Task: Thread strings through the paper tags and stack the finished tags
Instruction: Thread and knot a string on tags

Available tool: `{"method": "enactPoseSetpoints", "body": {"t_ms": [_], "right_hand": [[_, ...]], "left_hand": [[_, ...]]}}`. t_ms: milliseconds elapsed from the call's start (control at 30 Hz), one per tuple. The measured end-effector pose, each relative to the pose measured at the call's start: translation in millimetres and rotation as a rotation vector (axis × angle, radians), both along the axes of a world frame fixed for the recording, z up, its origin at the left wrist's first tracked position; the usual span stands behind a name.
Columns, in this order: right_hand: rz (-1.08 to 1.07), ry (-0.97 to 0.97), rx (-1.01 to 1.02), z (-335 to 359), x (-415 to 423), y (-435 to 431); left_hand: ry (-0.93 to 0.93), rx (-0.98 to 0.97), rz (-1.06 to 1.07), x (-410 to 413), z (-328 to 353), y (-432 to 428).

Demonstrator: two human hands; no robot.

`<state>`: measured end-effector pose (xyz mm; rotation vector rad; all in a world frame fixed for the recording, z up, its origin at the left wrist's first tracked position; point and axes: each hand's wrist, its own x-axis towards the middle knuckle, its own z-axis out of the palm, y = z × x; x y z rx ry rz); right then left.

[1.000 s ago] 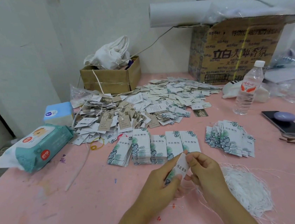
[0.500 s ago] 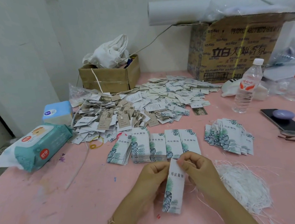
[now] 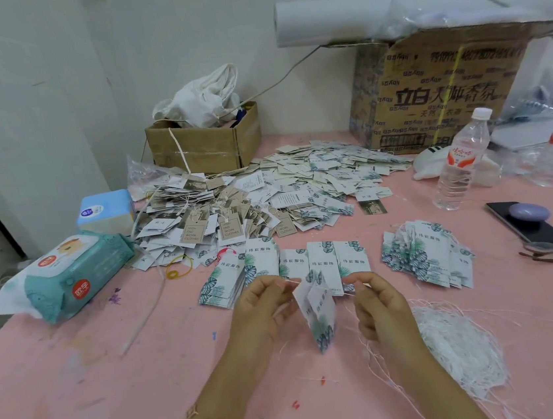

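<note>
A white paper tag with green leaf print hangs between my hands on a thin white string. My left hand pinches one end of the string and my right hand pinches the other, just above the pink table. Behind my hands lie rows of unthreaded tags. A fanned stack of finished tags sits to the right. A tangle of white strings lies beside my right hand.
A big heap of loose tags fills the table's middle. A wet-wipe pack and blue tissue box sit left. A water bottle, phone, small carton and large carton stand behind.
My hands have drawn apart, pulling the string taut through the tag. The tag, held flat against my fingers a second ago, now dangles between them.
</note>
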<state>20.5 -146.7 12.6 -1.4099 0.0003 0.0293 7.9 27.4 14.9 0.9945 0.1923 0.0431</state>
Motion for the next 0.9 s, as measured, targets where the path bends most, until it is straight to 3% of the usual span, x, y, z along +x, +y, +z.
{"method": "enactPoseSetpoints", "body": {"t_ms": [167, 400, 667, 900], "right_hand": [[0.015, -0.021, 0.029, -3.1, 0.3, 3.9], [-0.051, -0.072, -0.002, -5.7, 3.8, 2.8], [-0.099, -0.094, 0.107, 1.8, 1.0, 2.2], [-0.048, -0.19, 0.03, 5.8, -4.7, 6.2]], "left_hand": [[-0.045, -0.125, 0.092, 1.7, 0.0, 6.9], [-0.134, -0.125, 0.19, 3.5, -1.2, 13.0], [-0.163, 0.181, 0.235, 2.3, 0.0, 5.9], [-0.367, 0.671, 0.269, -4.1, -3.6, 3.2]]}}
